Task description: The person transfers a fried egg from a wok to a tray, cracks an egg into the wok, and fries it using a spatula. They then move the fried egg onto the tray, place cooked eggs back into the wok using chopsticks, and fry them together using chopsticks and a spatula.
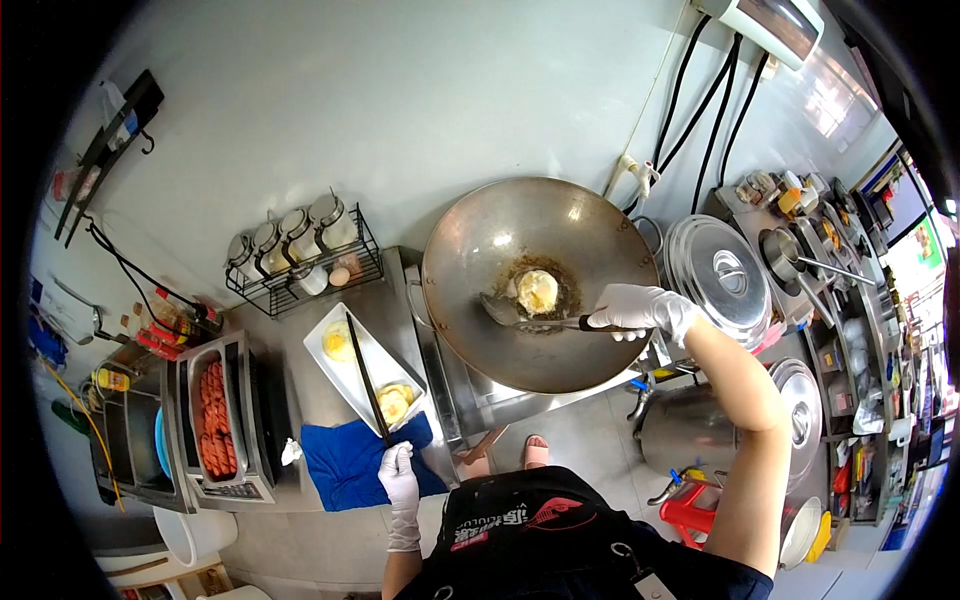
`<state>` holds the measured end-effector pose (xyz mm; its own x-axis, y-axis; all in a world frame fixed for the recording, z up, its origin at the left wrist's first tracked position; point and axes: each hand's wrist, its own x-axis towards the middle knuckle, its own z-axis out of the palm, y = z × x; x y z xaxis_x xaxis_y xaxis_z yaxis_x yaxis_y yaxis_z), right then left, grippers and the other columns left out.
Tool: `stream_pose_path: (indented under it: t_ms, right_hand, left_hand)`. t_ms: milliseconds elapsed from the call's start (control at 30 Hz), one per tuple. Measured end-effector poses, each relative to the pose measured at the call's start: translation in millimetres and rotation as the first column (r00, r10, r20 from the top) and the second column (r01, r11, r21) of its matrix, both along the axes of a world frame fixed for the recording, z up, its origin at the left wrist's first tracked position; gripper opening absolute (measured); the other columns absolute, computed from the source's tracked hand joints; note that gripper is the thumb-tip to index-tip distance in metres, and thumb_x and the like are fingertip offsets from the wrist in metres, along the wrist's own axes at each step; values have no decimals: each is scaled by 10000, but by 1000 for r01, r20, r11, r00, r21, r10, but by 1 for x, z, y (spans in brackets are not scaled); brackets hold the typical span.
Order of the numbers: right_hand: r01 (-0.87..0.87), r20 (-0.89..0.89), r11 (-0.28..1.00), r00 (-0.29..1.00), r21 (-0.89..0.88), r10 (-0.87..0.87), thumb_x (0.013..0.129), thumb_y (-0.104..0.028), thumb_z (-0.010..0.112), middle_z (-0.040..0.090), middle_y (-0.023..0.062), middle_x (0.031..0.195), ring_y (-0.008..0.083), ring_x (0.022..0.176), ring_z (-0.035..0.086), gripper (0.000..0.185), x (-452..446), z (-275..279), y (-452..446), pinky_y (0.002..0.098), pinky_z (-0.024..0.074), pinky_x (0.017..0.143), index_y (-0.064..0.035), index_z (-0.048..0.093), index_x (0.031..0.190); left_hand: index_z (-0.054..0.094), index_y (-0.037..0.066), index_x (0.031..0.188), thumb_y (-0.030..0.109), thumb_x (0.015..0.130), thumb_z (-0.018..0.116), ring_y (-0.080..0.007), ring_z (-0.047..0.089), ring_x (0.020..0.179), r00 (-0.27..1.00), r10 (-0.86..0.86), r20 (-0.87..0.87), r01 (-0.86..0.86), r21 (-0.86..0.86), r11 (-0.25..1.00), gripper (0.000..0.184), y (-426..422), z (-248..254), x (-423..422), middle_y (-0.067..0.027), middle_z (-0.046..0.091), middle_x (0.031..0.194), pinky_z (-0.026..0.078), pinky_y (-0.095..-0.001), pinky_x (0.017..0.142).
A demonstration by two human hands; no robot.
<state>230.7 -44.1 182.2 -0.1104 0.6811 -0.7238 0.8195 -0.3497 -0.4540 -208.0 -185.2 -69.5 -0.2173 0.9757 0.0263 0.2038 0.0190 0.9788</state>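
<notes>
Beside the worktop's [290, 385] right edge, one wok [475, 240] holds one egg [538, 291], the right hand [632, 308] closed round one spatula [500, 313]. Two eggs [395, 402] lie on one tray [384, 362]; the left hand [398, 473] grips dark chopsticks [364, 367] above one cloth [345, 465].

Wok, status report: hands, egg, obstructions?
Right hand gripping spatula, blade beside fried egg in wok. Left hand holding black chopsticks across white tray. Nothing covering egg.
</notes>
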Motion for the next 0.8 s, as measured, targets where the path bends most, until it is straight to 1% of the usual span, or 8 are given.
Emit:
stream_pose_path:
  t_ms: [100,133,267,367,467,567,700,800]
  right_hand:
    - [15,-28,1000,999,-11,-15,916,-290,545,549,27,557,112,415,472,376,12,7,-4,283,387,393,-24,566,651]
    - [-12,12,1000,1000,-5,12,915,-279,552,549,21,559,104,412,463,371,15,13,-5,281,376,387,-25,556,643]
    - [-105,184,991,979,78,89,868,-277,598,488,55,512,164,411,468,384,34,30,-10,331,372,409,15,516,632]
    - [-363,469,901,855,238,220,768,-266,638,628,128,637,281,626,637,263,52,36,-16,392,485,593,-4,653,749]
    - [-455,666,860,718,232,201,731,-264,649,683,134,778,320,789,665,240,58,48,-19,405,512,699,-55,707,835]
    - [-489,729,837,663,247,172,759,-308,639,672,128,761,328,741,650,221,75,37,-13,413,506,660,-120,717,845]
    - [-518,784,831,594,201,181,748,-329,651,676,120,758,327,736,653,252,80,29,-2,411,508,660,-99,716,829]
    - [-521,769,837,601,169,219,743,-323,659,677,116,753,329,741,653,256,83,28,7,416,509,663,-86,713,824]
  left_hand:
    - [644,-16,953,98,953,537,-133,601,792,1000,7,-11,-7,1,1000,157,0,3,0,-61,646,876,492,-265,729]
    - [644,-16,951,95,952,537,-133,601,794,1000,11,-13,-11,-7,1000,155,0,5,0,-61,647,877,493,-264,731]
    - [644,-16,950,82,948,537,-133,603,805,1000,18,-5,-18,-16,1000,145,-2,1,-2,-60,648,880,494,-262,748]
    - [644,-16,947,73,945,539,-133,604,810,1000,15,6,-15,-17,1000,137,-1,0,0,-62,649,883,495,-262,763]
    - [645,-15,944,70,943,541,-135,605,811,1000,6,10,-6,-15,1000,135,0,4,4,-63,649,887,495,-262,767]
    - [644,-18,944,73,944,540,-138,606,809,1000,-18,-16,18,-4,1000,138,4,5,7,-68,647,885,495,-263,760]
    - [642,-23,944,79,946,541,-142,607,804,999,-27,-27,27,-1,1000,144,8,6,10,-72,645,878,495,-266,747]
    - [643,-25,941,78,945,540,-145,608,804,1000,-14,-19,14,-13,1000,145,7,8,11,-74,644,877,496,-268,743]
